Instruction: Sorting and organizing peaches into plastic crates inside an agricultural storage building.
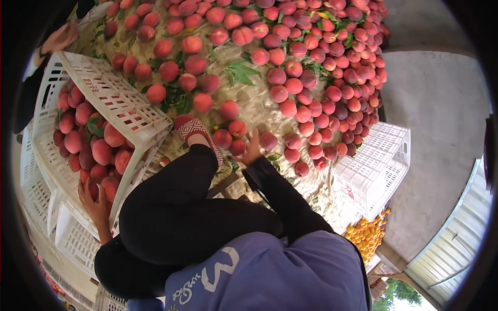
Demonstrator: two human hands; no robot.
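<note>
At the near end of a white plastic crate [111, 98] filled with red peaches [83, 140], my left hand [96, 210] has its fingers spread around a dark red peach [93, 191]. My right hand [252, 150] is low over the cloth sheet, fingers stretched and apart. A peach [237, 147] lies against its left side, and another peach [268, 141] is just to its right. Nothing shows inside the right palm. Many loose peaches [290, 88] are spread over the sheet ahead, some with green leaves [241, 71].
My shoe [194, 129] rests beside the full crate. More white crates [78, 238] stand at the lower left. To the right are another white crate [371, 166], a heap of orange fruit [368, 236] and a concrete floor [436, 103]. Another person's hand [61, 37] shows at the upper left.
</note>
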